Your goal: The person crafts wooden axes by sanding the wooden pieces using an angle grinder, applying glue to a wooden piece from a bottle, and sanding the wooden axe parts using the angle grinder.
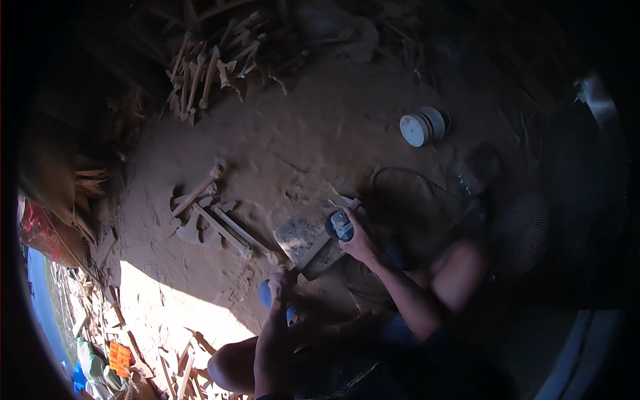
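Note:
My left hand (279, 287) is closed round the lower end of a long flat strip (315, 251), which slants up and right over a pale block (293, 235) on the ground. Gripped in my right hand (361, 243) is a round tool with a dark rim and blue-grey middle (342, 225), held against the strip's upper part; its exact kind is unclear. Left of the block lie several long bones (230, 232) with knobby ends, beside a flat, broad bone (190, 230).
A heap of bones (207, 73) lies at the far left. A white tub (415, 129) rests on its side on the dirt floor. A round wire guard (530, 230) stands at right. More bone pieces (183, 367) and an orange packet (119, 359) are at lower left.

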`<state>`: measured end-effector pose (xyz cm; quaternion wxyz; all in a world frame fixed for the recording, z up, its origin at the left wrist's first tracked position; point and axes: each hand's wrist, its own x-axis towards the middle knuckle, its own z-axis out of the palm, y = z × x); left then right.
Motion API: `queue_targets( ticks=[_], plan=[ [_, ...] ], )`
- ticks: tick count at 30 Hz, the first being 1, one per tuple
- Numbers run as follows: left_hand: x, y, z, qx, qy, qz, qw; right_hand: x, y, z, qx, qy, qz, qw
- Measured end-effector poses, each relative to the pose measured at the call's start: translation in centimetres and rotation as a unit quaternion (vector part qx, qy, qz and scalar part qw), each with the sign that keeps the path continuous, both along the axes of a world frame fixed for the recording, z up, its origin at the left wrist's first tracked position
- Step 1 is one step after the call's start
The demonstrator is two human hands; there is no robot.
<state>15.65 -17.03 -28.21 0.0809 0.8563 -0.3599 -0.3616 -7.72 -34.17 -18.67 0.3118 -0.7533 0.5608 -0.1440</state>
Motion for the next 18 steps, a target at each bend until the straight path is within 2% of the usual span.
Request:
queue_targets(
  ticks=[1,2,5,7,9,10,12,13,14,15,18],
  plan=[
    [0.1,0.1,-0.8,0.003,-0.005,-0.011,1.000,-0.4,-0.1,-1.4,-0.053,-0.031,-0.017,0.998],
    [0.2,0.2,-1.3,0.005,-0.008,-0.020,1.000,-0.7,-0.8,-0.1,0.002,-0.049,-0.035,0.998],
    [0.1,-0.6,-0.1,0.038,0.008,-0.014,0.999,-2.1,-3.6,-2.9,-0.023,-0.107,-0.104,0.989],
    [0.3,-0.4,-0.2,0.019,0.036,-0.011,0.999,-3.1,-5.6,-3.0,-0.019,-0.122,-0.122,0.985],
    [1.0,0.2,-2.3,-0.002,0.060,-0.012,0.998,-3.5,-7.5,-4.1,-0.046,-0.136,-0.132,0.981],
    [1.1,0.2,-3.6,-0.004,0.024,-0.023,0.999,-3.7,-8.1,-4.0,-0.016,-0.148,-0.150,0.977],
    [0.8,1.0,-4.6,-0.002,-0.046,-0.045,0.998,-4.0,-8.9,-4.5,-0.033,-0.152,-0.158,0.975],
    [0.8,1.5,-4.8,0.000,-0.016,-0.019,1.000,-4.2,-9.3,-4.5,-0.044,-0.155,-0.162,0.974],
    [0.5,1.1,-3.0,-0.003,0.012,0.006,1.000,-4.4,-9.7,-3.8,-0.031,-0.125,-0.159,0.979],
    [0.6,0.7,-2.4,-0.008,0.039,0.032,0.999,-4.0,-9.8,-2.5,-0.031,-0.145,-0.150,0.977],
    [1.4,0.2,-4.4,0.053,0.004,-0.002,0.999,-3.2,-9.6,4.4,-0.028,-0.183,-0.123,0.975]
  ],
)
